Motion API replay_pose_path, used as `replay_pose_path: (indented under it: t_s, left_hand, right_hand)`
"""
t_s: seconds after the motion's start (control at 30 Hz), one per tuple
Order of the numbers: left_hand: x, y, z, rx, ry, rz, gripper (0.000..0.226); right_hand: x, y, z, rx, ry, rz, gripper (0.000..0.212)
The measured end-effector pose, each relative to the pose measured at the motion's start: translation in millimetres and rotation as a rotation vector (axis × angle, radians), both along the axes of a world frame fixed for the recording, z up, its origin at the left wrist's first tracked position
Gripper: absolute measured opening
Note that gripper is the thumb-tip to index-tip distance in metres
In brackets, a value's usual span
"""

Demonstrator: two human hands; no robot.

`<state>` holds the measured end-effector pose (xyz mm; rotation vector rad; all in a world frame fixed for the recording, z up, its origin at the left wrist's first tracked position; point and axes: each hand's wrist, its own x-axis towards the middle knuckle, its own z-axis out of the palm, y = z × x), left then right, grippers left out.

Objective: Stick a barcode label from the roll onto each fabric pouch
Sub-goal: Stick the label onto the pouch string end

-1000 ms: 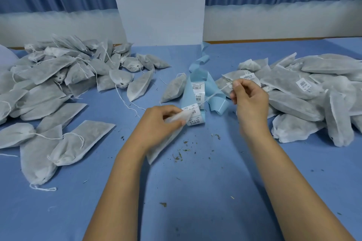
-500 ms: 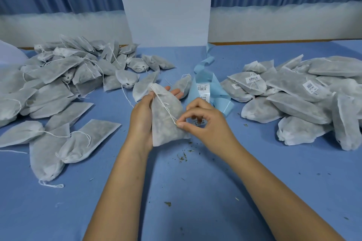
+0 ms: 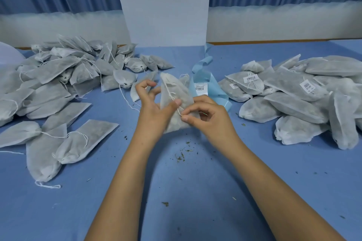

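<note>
A grey-white fabric pouch (image 3: pixel 173 92) stands tilted upright at the table's middle. My left hand (image 3: pixel 154 107) holds it from the left, thumb pressed on its front and fingers spread behind. My right hand (image 3: pixel 205 117) pinches the pouch's white drawstring (image 3: pixel 172 98) between thumb and forefinger. Just behind lies the label roll's light blue backing strip (image 3: pixel 213 88) with a white barcode label (image 3: pixel 200 87) on it. I cannot see a label on the held pouch.
A heap of unlabelled pouches (image 3: pixel 58 80) covers the left of the blue table (image 3: pixel 195 191). A heap of pouches with barcode labels (image 3: pixel 303 92) fills the right. Dried herb crumbs (image 3: pixel 181 155) lie near my wrists. A white panel (image 3: pixel 164 6) stands at the back.
A second ago my right hand was lifted by the right heap and my left held a pouch low. Both hands have since met on an upright pouch, and my right has taken its drawstring.
</note>
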<state>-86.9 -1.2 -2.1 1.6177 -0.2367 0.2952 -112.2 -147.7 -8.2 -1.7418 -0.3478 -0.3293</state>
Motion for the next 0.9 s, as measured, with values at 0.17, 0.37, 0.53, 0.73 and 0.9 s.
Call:
replay_pose_path:
  t_s: [0.17,0.37,0.53,0.73,0.9]
  left_hand:
    - [7.5,12.3,-3.7,0.18,-0.304,0.421,0.028]
    - [12.9,0.1,-15.0,0.508,-0.5,0.18,0.017]
    - [14.7,-4.3,-22.2,0.657,-0.443,-0.112,0.022]
    - [14.3,-4.2,-22.5,0.62,-0.432,-0.121,0.015]
    - [14.8,-2.1,-22.9,0.579,-0.377,-0.1,0.01]
  right_hand:
    - [11.0,-19.2,-0.2,-0.296,0.018,-0.338,0.033]
    - [14.1,-14.4,-15.2,-0.456,0.188,-0.277,0.011]
    - [12.9,-19.6,-10.6,-0.106,0.214,-0.241,0.009]
    - [11.6,-23.0,-8.6,0.01,0.262,-0.14,0.015]
    - [13.3,-23.9,-7.6,-0.158,0.206,-0.144,0.013]
